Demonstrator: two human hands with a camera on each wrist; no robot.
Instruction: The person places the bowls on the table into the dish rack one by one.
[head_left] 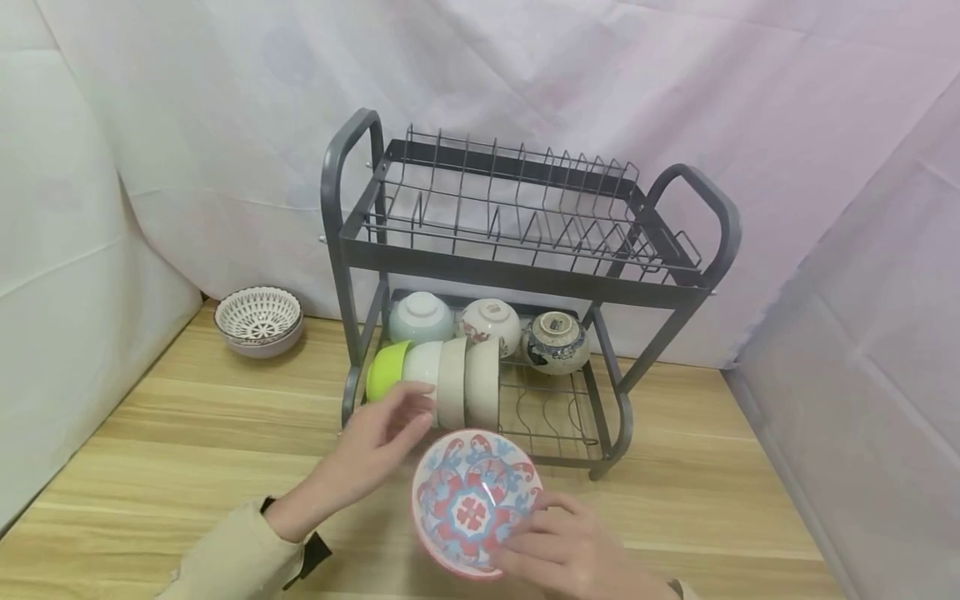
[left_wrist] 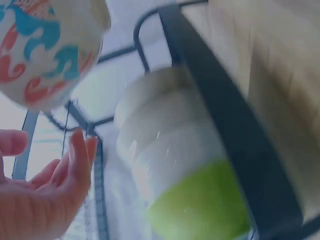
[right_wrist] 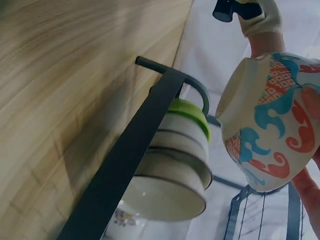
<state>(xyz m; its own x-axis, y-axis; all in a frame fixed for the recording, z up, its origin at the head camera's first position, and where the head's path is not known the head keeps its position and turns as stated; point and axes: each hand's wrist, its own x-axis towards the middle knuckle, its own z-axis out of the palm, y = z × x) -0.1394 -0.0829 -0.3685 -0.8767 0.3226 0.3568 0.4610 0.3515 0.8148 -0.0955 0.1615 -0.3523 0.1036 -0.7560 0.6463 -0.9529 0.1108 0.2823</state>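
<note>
My right hand (head_left: 573, 546) grips a bowl (head_left: 471, 508) by its right rim, fingers over the edge. Red and blue patterns cover this bowl inside, and its opening faces up toward the head camera. The right wrist view shows its outside, painted with red and blue scrolls (right_wrist: 270, 130). My left hand (head_left: 367, 454) is just left of it, fingers loosely bent and holding nothing. Beyond the left fingertips, a green bowl (head_left: 385, 372), a white bowl (head_left: 422, 367) and two cream bowls (head_left: 482, 383) stand nested on their sides in the rack's lower tier.
The dark two-tier dish rack (head_left: 525, 267) stands on the wooden table (head_left: 187, 467). Behind the nested row, a pale blue bowl (head_left: 420, 318), a floral bowl (head_left: 491, 323) and a blue-patterned bowl (head_left: 557, 343) sit upside down. Stacked patterned bowls (head_left: 258, 321) are at far left.
</note>
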